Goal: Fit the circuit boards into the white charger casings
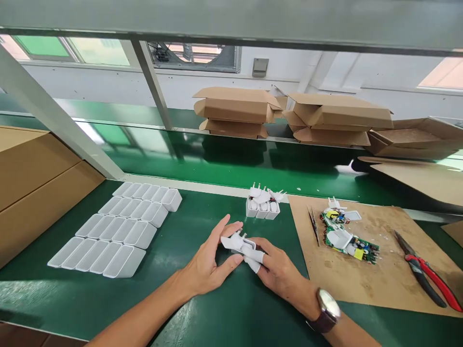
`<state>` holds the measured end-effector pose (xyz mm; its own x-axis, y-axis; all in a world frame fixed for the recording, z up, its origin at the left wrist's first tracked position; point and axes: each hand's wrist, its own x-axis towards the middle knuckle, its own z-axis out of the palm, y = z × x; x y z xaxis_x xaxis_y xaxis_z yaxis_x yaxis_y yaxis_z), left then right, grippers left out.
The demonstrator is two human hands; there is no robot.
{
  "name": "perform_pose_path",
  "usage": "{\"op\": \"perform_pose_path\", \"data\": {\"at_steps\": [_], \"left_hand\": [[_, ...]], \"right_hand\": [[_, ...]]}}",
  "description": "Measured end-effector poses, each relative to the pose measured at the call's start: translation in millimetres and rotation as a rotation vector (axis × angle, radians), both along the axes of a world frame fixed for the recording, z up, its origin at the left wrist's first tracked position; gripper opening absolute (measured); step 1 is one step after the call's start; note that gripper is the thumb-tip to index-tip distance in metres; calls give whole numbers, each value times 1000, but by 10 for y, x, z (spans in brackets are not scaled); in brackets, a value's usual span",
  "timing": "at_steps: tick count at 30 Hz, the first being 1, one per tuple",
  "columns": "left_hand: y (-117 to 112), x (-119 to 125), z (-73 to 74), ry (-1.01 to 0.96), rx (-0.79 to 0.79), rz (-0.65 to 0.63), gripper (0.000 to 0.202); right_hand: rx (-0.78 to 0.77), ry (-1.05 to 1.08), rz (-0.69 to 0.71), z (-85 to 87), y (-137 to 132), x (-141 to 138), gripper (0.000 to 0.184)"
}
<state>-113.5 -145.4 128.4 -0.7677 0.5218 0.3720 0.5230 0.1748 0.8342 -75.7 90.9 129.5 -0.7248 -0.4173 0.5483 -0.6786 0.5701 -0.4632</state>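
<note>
My left hand (211,265) and my right hand (280,270) meet above the green bench, both on one white power adapter casing with plug pins (237,242). The left thumb and fingers close round its left side. White finger cots (255,258) cover fingertips of my right hand, which grips the right side and partly hides it. Just beyond, a small group of white casings (263,210) stands with pinned plug caps (262,195) lying on top. On the left, open white casings (108,231) stand in several rows.
A brown board (347,284) on the right carries tweezers (313,225), green circuit boards (349,241) and red-and-black pliers (427,272). A large carton (43,178) borders the bench at left. Cardboard boxes (238,106) line the back, beyond a green belt (231,164). A grey beam (231,24) crosses overhead.
</note>
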Motion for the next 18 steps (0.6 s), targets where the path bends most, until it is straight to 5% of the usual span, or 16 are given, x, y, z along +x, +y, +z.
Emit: {"op": "perform_pose_path", "data": {"at_steps": [5,13,18], "left_hand": [[-26,-19,-29,-54,-41,23,84],[-12,20,33,96,40,59,97],[34,9,42,180,11,135,81]], "right_hand": [[23,-26,23,-81,-35,-45,41],[3,-42,26,42,-29,48,41],[45,-42,2,-53,-77,38,40]]}}
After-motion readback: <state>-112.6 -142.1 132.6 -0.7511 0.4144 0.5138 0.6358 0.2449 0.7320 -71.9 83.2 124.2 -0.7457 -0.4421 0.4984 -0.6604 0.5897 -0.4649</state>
